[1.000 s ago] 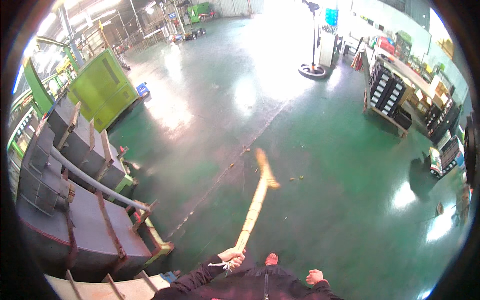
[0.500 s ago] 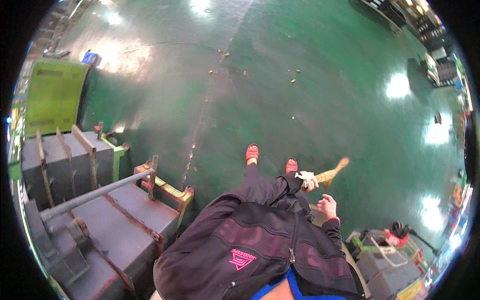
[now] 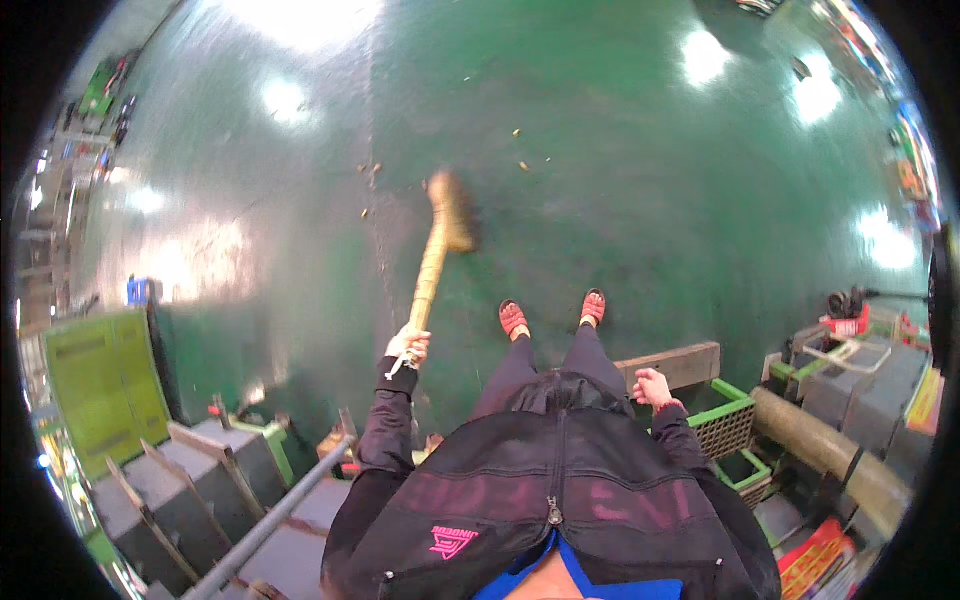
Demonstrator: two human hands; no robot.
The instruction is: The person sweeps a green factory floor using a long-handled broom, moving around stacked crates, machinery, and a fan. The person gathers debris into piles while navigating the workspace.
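Observation:
My left hand (image 3: 408, 344) is closed around the handle end of a short hand broom (image 3: 428, 275), its arm stretched out ahead and to the left. The broom has a yellow, banded handle, and its darker head is smeared by motion over the green floor (image 3: 620, 200). A white strip or cord hangs at the grip. My right hand (image 3: 652, 388) hangs at my right side with its fingers curled in and nothing visible in them. It is nearest to a wooden beam (image 3: 680, 366) and a green plastic crate (image 3: 722, 425).
Small bits of debris (image 3: 523, 166) lie ahead. On my left stand a grey metal pipe (image 3: 275, 520), grey ribbed blocks (image 3: 205, 475) and a green cabinet (image 3: 108, 390). A thick brown roll (image 3: 830, 440) and grey boxes (image 3: 875, 385) are at my right.
The broom has swung from my right side across to the front left with my left hand. My body and view have turned, bringing the crate and beam into sight.

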